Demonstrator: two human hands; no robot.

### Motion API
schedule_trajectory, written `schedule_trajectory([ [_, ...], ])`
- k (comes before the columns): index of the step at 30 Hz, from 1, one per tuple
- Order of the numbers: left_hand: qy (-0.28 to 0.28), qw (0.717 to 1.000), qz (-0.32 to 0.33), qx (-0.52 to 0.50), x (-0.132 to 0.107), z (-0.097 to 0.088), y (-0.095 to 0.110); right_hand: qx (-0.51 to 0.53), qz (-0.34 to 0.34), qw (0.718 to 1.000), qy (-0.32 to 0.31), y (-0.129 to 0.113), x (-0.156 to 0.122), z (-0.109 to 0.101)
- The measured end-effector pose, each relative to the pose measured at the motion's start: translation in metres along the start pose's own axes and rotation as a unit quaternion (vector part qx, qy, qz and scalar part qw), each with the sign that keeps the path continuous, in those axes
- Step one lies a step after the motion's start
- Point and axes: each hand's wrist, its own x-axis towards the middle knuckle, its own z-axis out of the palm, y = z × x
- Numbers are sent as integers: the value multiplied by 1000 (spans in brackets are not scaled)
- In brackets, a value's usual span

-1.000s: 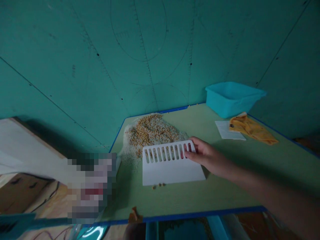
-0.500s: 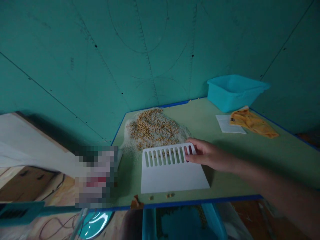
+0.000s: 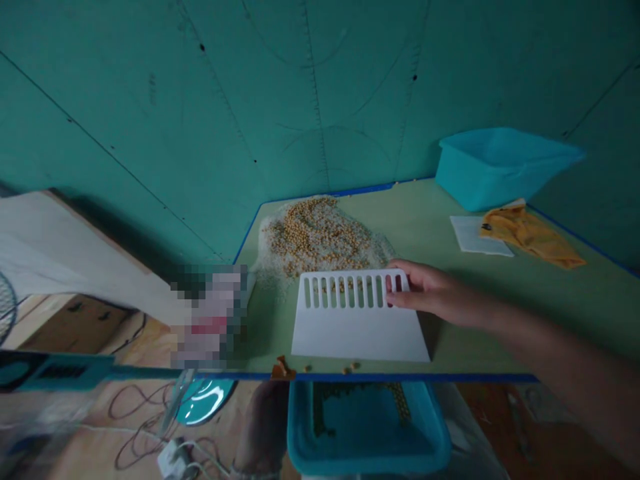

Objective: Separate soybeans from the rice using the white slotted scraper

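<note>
My right hand (image 3: 423, 287) grips the upper right corner of a white slotted plastic panel (image 3: 360, 337), its fingers through or behind the end slots. The panel leans over the near part of the green tabletop (image 3: 415, 213). Through its slots some tan beans show. Just beyond its top edge spreads a heap of tan round beans (image 3: 300, 230) mixed with small pale grains. A few loose beans (image 3: 350, 368) lie between the panel and the table's front edge. My left hand is out of view.
At the back right stands a turquoise basin (image 3: 480, 177), with an orange cloth (image 3: 535, 237) and white paper (image 3: 475, 239) before it. A blue tub (image 3: 370, 460) with some beans sits below the front edge. A pixelated patch (image 3: 213, 320) covers something on the left; cables (image 3: 135, 427) lie on the floor.
The camera view has tipped downward and slightly left, so more of the lower tub shows. My right hand keeps its hold on the panel, which stays about where it was on the table.
</note>
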Motion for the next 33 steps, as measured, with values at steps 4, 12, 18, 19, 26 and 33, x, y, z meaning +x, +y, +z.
schedule_trajectory([
  [4, 19, 999, 8, -44, -5, 18, 3, 22, 10, 1000, -10, 0, 0, 2],
  [12, 1, 987, 68, -147, -10, 63, 10, 17, 52, 998, 16, -4, -2, 4],
  [18, 31, 986, 30, -162, -12, 63, 11, -5, 69, 996, 50, -2, -6, 6],
  [19, 35, 985, 27, -165, -13, 63, 11, -8, 70, 996, 52, -1, -6, 5],
  [26, 84, 983, 14, -162, -16, 68, 14, -13, 66, 997, 47, 7, -2, 0],
  [33, 94, 982, 21, -164, -14, 66, 13, -14, 66, 996, 54, 7, -5, 1],
])
